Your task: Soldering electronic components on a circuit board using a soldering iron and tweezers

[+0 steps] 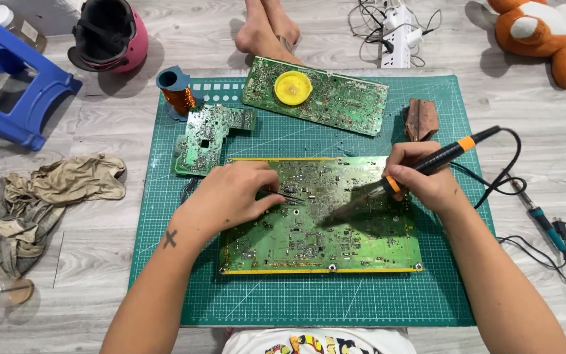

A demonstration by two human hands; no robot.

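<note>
My right hand (pixel 420 177) grips the iron (pixel 397 183), its tip on the board (pixel 361 242) lying mid-mat; my left hand (pixel 230 196) pinches what looks like tweezers (pixel 283 194). A slip could burn my left fingers or bridge neighbouring pads.

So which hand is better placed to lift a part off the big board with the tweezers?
Probably the left hand: it holds the tweezers on the big board; the right hand grips the soldering iron.
</note>
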